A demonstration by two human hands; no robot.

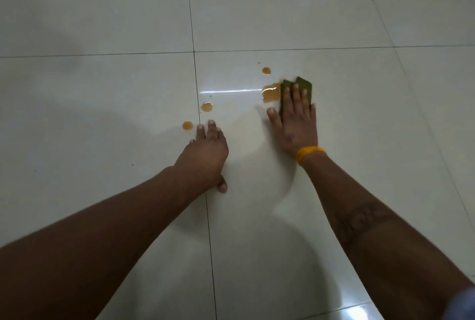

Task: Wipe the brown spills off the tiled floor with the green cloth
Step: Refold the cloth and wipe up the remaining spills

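Right hand: I am pressing my right hand (295,119) flat, fingers spread, palm down on the green cloth (299,88); I am not gripping it, only pinning it to the floor.
Green cloth: it is lying folded under my right fingers, its far edge sticking out past my fingertips and its left edge touching the largest brown spill (271,93).
Largest spill: it is sitting just left of my right index finger, beyond my right thumb, and is meeting the cloth.
Small far drop (266,70): it is lying beyond the big spill, past and slightly left of my right fingertips, apart from the cloth.
Middle drop (207,106): it is resting just beyond my left fingertips, between my two hands.
Near-left drop (187,125): it is sitting just left of my left fingertips, across the grout line (203,165).
Left hand: I am bracing my left hand (208,152) open on the tiled floor (102,101), fingers extended, holding nothing, thumb resting near the grout line.
Wristband (308,153): I am wearing a yellow band around my right wrist.
Floor: pale glossy tiles are reflecting a bright streak of light between my hands and the spills.
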